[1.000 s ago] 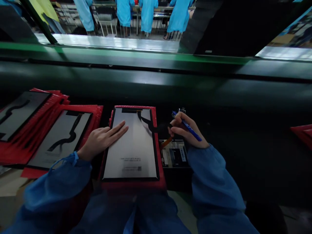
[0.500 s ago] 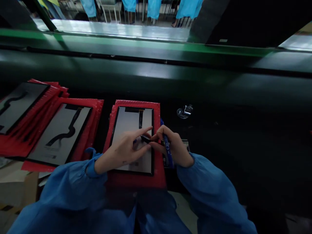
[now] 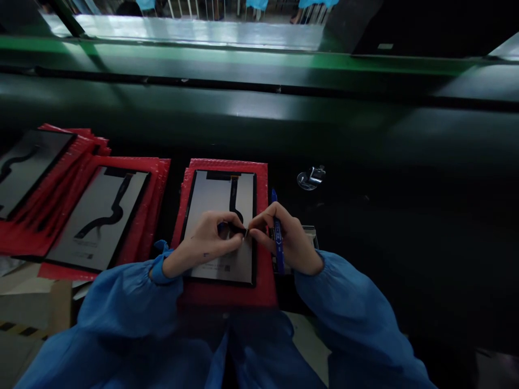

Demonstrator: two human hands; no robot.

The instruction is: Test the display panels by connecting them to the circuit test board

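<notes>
While left hand pinches black cable near right edge of panel, right hand pinches cable tip.

The left hand and right hand, at the black cable, block the panel's middle; red sleeves crowd the left; rightward, a hand could pass over dark worktop.

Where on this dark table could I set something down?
Most likely the wide dark table right of the shiny object and right sleeve; it is dim, so small things could hide. It is crowded at left, where red wrappers overlap, and mid-table, where the left hand and right hand are over a screen.
</notes>
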